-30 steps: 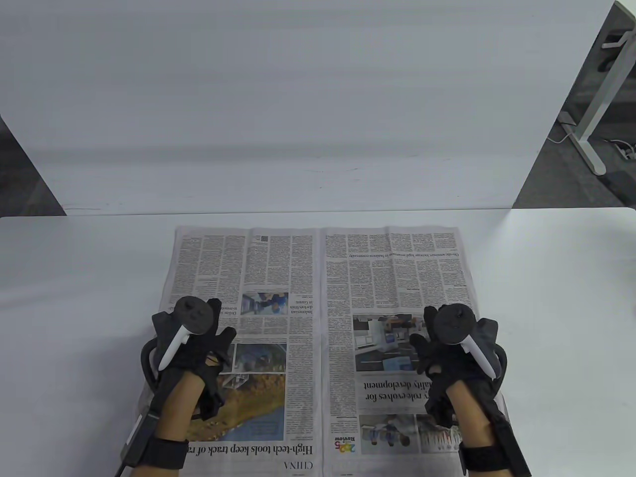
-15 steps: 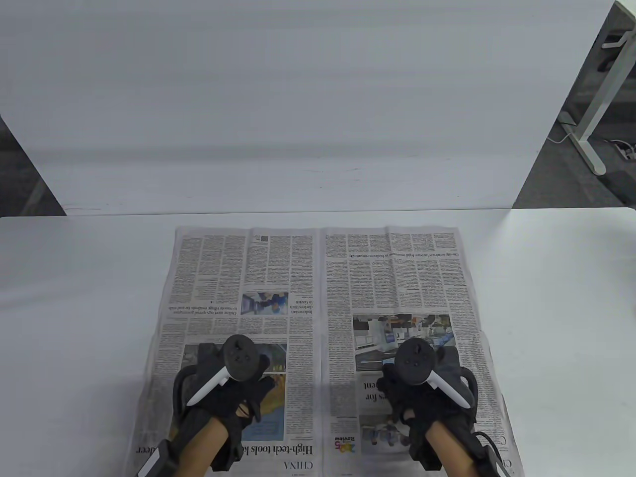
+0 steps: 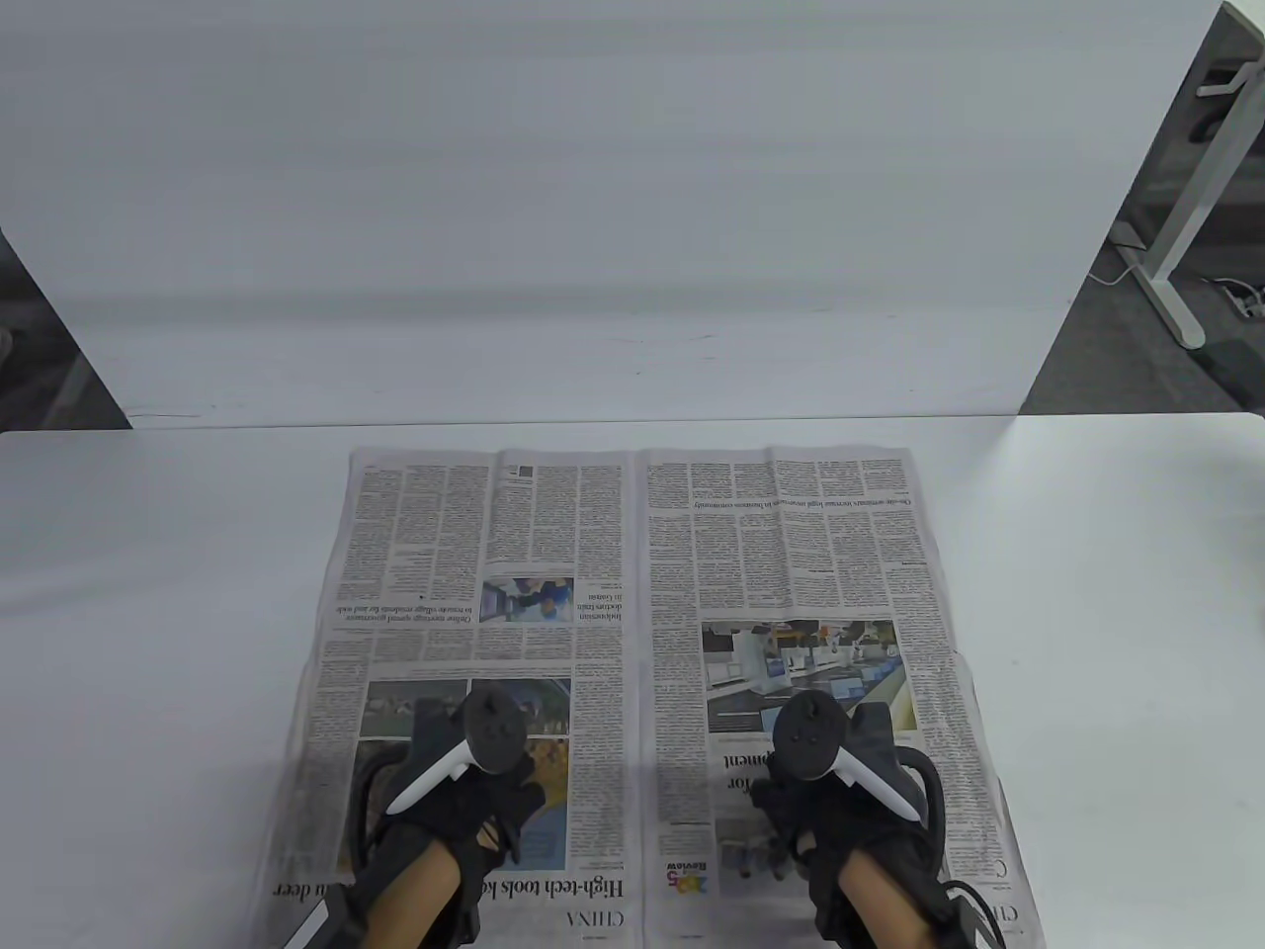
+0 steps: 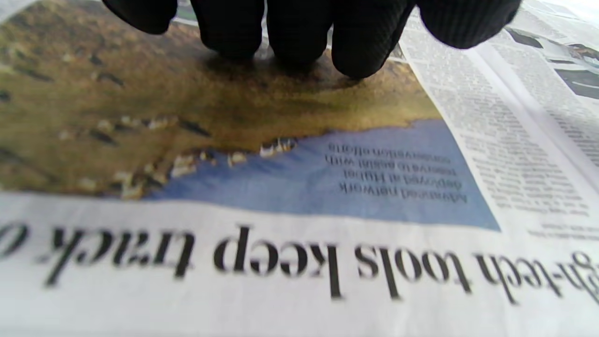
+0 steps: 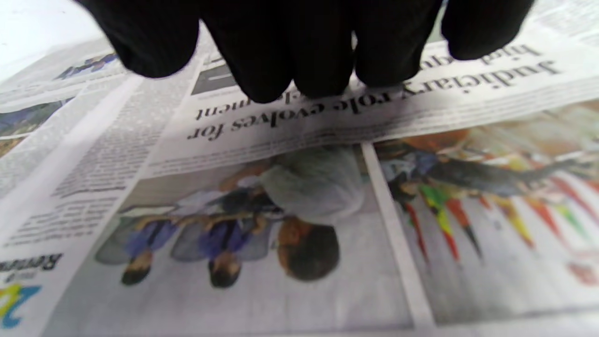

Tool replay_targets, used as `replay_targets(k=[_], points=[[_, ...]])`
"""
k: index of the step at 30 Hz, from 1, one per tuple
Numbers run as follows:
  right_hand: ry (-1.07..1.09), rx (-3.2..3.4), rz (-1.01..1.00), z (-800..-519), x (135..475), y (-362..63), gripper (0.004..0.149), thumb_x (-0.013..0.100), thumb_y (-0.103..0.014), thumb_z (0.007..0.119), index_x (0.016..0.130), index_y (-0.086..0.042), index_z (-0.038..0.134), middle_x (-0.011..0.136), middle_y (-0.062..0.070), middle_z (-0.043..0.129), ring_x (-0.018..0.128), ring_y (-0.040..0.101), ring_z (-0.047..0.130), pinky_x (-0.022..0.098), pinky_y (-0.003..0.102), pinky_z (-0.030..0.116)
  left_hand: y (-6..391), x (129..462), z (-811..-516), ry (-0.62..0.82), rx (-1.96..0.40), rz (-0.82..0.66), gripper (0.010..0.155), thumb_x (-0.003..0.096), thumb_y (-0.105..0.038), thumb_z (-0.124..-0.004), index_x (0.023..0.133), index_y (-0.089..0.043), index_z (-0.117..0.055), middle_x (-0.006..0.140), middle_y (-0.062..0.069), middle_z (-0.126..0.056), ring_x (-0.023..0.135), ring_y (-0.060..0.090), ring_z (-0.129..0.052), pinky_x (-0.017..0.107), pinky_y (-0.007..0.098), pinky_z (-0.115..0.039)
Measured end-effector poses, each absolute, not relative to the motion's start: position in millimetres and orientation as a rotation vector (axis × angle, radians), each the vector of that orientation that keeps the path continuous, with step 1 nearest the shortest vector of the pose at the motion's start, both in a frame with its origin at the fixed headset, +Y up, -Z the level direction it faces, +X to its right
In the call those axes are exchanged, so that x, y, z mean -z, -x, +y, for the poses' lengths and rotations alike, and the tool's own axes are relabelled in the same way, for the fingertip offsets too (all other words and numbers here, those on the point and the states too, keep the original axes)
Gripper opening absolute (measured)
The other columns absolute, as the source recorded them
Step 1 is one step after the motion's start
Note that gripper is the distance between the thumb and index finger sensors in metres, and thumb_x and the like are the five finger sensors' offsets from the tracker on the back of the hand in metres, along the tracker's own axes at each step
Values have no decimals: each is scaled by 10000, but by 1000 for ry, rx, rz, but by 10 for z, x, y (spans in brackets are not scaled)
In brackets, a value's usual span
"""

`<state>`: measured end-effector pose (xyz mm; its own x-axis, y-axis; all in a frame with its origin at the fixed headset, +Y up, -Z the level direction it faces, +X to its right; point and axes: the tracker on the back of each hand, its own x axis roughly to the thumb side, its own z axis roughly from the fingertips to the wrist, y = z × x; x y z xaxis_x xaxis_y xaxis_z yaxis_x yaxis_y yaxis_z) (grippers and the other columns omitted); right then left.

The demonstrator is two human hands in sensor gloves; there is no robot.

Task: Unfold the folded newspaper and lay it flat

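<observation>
Left hand [image 3: 450, 811]: palm down on the near half of the newspaper's left page, over the large brown-and-blue landscape photograph. In the left wrist view its gloved fingertips [image 4: 360, 51] are extended side by side and press on the upper part of that photograph; the hand lies flat and grips nothing. A tracker [image 3: 491, 730] with a white handle sits on its back.

Right hand [image 3: 840, 820]: palm down on the near half of the right page, beside the headline reading "role evolves for". In the right wrist view its fingertips [image 5: 281, 70] rest on the sheet at that headline, spread flat, with nothing held. A second tracker [image 3: 810, 736] is strapped to its back.

Newspaper [image 3: 637, 554]: fully opened as a two-page spread, lying on the white surface [image 3: 148, 593], its centre fold running away from the person between the two hands. The print is upside down to the table camera. The far edge lies near the surface's back edge; the near edge runs out of the bottom of the table view. A faint horizontal crease crosses both pages at mid height. The right edge shows a slight step where a further sheet projects beneath.

Behind the surface stands a white backboard [image 3: 593, 198].
</observation>
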<state>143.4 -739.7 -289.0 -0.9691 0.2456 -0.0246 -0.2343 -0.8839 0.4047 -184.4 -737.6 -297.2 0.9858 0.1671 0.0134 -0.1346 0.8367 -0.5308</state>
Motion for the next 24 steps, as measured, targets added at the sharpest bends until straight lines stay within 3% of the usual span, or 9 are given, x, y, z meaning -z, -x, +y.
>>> replay_targets(k=[17,24], points=[[20,-2820,504,-7435,3104,-1486,613,477,-474,752,957,-95,778,1025,258,745,937,551,650,613,707,603,1839,3199,-7392,525,-212,-7,606,490,-495,-681,1051,-267,-657,1145,96,-531,1066,430,-488,732,667,-494],[-4,-2777,496,-7377,3088,-1484,631,480,-484,743,994,-120,735,1068,265,706,965,569,631,621,741,540,1851,3111,-7387,471,-218,-18,652,489,-516,-674,1087,-298,-533,1178,105,-450,1080,485,-427,733,699,-455]])
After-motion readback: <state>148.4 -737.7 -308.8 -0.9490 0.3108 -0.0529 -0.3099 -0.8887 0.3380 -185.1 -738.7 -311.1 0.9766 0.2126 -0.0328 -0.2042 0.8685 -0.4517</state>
